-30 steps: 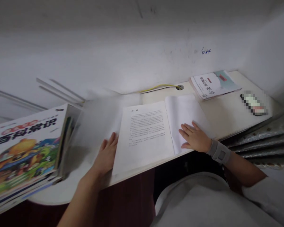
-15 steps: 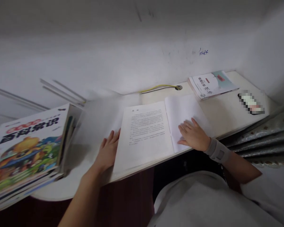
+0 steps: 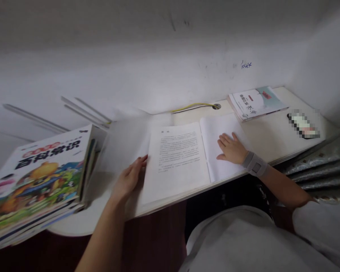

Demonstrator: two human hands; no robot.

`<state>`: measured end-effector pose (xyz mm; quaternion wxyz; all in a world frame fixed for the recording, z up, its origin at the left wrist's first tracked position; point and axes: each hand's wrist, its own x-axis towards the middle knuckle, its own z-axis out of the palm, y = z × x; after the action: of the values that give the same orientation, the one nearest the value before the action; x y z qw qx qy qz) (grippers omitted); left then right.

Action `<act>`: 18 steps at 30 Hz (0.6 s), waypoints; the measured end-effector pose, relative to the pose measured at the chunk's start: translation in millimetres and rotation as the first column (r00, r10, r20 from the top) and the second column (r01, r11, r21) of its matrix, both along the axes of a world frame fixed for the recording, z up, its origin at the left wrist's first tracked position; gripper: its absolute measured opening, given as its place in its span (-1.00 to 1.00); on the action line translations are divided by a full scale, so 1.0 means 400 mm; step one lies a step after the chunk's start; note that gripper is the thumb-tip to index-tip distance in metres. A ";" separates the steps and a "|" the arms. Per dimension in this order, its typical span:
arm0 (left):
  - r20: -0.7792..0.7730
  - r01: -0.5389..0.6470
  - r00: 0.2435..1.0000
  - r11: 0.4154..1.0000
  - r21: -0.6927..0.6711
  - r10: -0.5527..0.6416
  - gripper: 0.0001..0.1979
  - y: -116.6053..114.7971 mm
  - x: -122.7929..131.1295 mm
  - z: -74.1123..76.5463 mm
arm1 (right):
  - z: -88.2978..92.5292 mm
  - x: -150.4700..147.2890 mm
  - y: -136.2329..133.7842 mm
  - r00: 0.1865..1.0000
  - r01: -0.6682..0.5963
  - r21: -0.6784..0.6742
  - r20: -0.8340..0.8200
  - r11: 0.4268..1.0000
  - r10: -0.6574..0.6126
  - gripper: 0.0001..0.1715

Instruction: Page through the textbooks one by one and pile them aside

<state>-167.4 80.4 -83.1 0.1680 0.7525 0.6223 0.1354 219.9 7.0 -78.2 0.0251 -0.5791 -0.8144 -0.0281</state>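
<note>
An open book (image 3: 178, 158) with a printed left page and a blank right page lies on the white desk (image 3: 272, 139). My left hand (image 3: 129, 179) rests at the left edge of the printed page, fingers stretched along the paper's edge and touching it. A blurred, raised sheet (image 3: 121, 145) stands just left of that page. My right hand (image 3: 232, 149) lies flat on the blank right page, fingers spread. A grey band wraps my right wrist (image 3: 255, 165).
A stack of colourful picture books (image 3: 39, 177) sits at the desk's left end. A thin booklet (image 3: 256, 102) and a phone (image 3: 303, 124) lie at the far right. A yellow cable (image 3: 194, 107) runs to a desk hole by the wall.
My right hand slid up the blank page, away from the desk's front edge. My left hand shifted slightly toward the page edge, fingers angled more to the right.
</note>
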 end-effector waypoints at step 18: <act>0.693 -0.135 0.704 0.987 -0.083 0.154 -0.74 -0.032 0.392 0.370 | 0.022 -0.017 0.012 0.944 -0.135 -0.058 -0.311 0.989 0.110 -0.42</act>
<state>-10.7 67.8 64.9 0.3885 0.5926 0.5717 0.4136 213.1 12.0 -69.4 0.1302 -0.5252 -0.8355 0.0957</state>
